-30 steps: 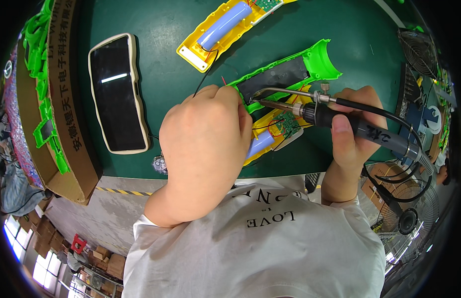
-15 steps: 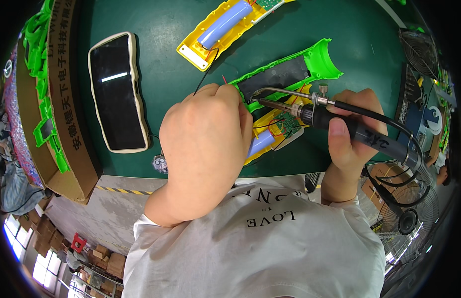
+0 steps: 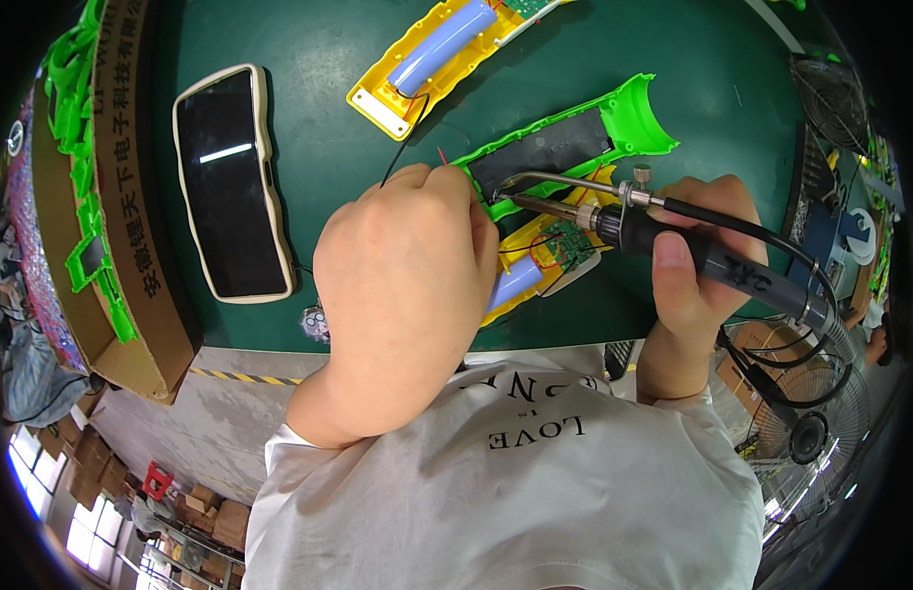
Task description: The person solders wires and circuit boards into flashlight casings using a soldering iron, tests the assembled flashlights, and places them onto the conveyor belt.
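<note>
A green plastic casing (image 3: 641, 123) with a black pad (image 3: 550, 152) inside lies tilted before me. My left hand (image 3: 402, 246) is closed over its left end; the fingertips and whatever they pinch are hidden. My right hand (image 3: 685, 295) grips a black-handled soldering iron (image 3: 643, 231) with a thin metal feed tube. Its tip meets the casing's lower left end, beside my left fingers. Under the iron lies a yellow casing (image 3: 520, 244) with a blue cylindrical cell (image 3: 516, 283) and a green circuit board (image 3: 575, 244), partly covered by my left hand.
Beyond lies another yellow casing (image 3: 378, 110) with a blue cell (image 3: 442, 44); its black wire runs toward my left hand. A phone (image 3: 230, 187) in a pale case lies to the left, beside a cardboard box (image 3: 147, 324) with green parts. A fan (image 3: 830, 423) stands lower right.
</note>
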Available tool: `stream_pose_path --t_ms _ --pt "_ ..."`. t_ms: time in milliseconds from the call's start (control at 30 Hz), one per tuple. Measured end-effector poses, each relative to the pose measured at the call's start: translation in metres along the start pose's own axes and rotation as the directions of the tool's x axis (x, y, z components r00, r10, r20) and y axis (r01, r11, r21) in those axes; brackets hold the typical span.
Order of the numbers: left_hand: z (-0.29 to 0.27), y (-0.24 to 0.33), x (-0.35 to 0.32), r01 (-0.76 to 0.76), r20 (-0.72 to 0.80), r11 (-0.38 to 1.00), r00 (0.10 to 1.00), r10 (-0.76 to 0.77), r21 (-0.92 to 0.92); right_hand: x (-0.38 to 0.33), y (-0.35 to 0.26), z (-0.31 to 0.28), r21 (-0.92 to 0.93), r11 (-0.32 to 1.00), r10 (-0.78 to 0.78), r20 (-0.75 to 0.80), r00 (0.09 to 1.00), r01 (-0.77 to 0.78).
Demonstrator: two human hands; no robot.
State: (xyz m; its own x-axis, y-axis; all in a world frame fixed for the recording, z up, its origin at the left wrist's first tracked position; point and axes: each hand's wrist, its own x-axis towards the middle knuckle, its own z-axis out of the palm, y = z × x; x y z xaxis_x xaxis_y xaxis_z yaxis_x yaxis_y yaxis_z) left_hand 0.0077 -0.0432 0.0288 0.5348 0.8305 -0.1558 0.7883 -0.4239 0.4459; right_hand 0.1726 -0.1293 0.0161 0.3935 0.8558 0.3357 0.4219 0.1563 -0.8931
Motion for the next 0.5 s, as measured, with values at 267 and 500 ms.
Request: stream_pose_path --t_ms 267,500 --pt "-0.0002 -0.0005 0.0003 -0.008 0.0 1.0 1.0 0.008 -0.003 0.0003 -0.0009 -0.0006 -0.013 1.0 -0.009 0.005 1.0 0.009" --pt "0.0002 -0.0008 0.0007 -0.01 -0.005 1.0 1.0 0.01 0.001 0.0004 -0.0002 0.0007 -0.005 1.0 -0.004 0.003 1.0 0.004"
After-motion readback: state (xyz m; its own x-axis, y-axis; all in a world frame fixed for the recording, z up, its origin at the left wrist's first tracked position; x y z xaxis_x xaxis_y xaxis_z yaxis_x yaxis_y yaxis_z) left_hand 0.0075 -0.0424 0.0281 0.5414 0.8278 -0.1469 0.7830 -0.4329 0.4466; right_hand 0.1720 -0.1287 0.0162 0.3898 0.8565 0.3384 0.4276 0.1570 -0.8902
